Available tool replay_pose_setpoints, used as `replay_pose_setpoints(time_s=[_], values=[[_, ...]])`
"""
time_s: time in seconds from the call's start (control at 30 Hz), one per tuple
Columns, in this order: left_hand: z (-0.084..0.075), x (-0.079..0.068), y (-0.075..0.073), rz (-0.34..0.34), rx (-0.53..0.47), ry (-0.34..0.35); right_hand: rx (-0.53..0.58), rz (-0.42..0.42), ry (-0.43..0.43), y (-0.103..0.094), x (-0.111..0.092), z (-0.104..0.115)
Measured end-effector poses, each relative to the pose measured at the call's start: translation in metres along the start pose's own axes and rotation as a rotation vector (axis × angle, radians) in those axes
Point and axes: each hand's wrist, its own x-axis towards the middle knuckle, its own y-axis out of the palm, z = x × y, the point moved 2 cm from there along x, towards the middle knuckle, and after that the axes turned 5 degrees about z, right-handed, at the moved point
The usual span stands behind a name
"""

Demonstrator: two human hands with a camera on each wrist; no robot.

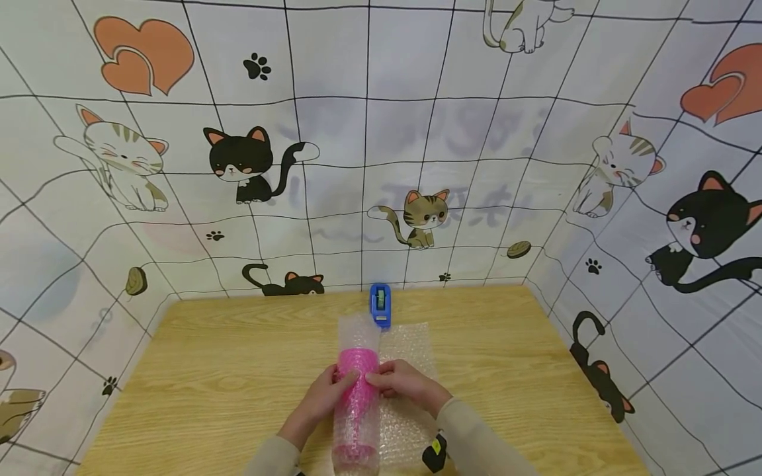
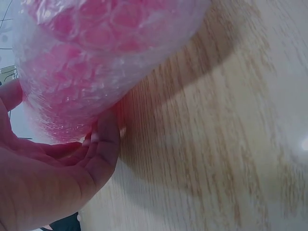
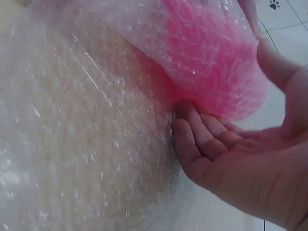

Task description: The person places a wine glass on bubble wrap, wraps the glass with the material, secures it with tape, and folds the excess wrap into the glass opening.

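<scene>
A pink cylinder [image 1: 359,396], rolled in clear bubble wrap, lies lengthwise on the table in the head view. Unrolled bubble wrap [image 1: 407,433] spreads flat from its right side. My left hand [image 1: 324,395] grips the roll from the left, thumb on top. In the left wrist view, the fingers [image 2: 107,144] curl against its underside by the wood. From the right, my right hand [image 1: 411,383] holds the roll with the thumb on top. Its fingers [image 3: 204,134] tuck under the pink edge in the right wrist view, where the loose sheet meets the roll.
A blue tape dispenser [image 1: 381,314] stands near the back of the wooden table [image 1: 238,357], just beyond the roll's far end. Cat-patterned sheeting [image 1: 333,132] rises behind the table and along both sides. A black device with a yellow mark [image 1: 434,455] sits at the right wrist.
</scene>
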Motion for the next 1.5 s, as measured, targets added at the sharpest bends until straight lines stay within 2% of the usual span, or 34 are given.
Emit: replay_pose_setpoints(time_s=[0.13, 0.33, 0.47, 0.7, 1.07, 1.23, 1.5], values=[[0.001, 0.0, -0.001, 0.011, -0.012, 0.006, -0.069, -0.061, 0.027, 0.002, 0.001, 0.002], [0.005, 0.001, -0.002, -0.004, -0.022, -0.005, -0.042, -0.103, 0.052, 0.006, -0.001, 0.004], [0.006, 0.0, -0.003, -0.008, -0.024, -0.016, -0.027, -0.095, 0.039, 0.008, 0.001, 0.002], [0.007, -0.001, -0.005, 0.021, -0.1, -0.016, -0.025, -0.062, 0.025, 0.006, 0.006, -0.001], [0.012, 0.001, -0.008, 0.073, -0.119, -0.01, -0.012, -0.04, 0.022, 0.005, 0.001, 0.001], [0.009, -0.001, -0.008, 0.071, -0.104, -0.008, -0.035, -0.021, 0.026, 0.003, -0.001, 0.002], [0.006, -0.002, -0.009, 0.058, -0.08, -0.047, -0.142, -0.001, -0.002, 0.002, -0.001, 0.011]])
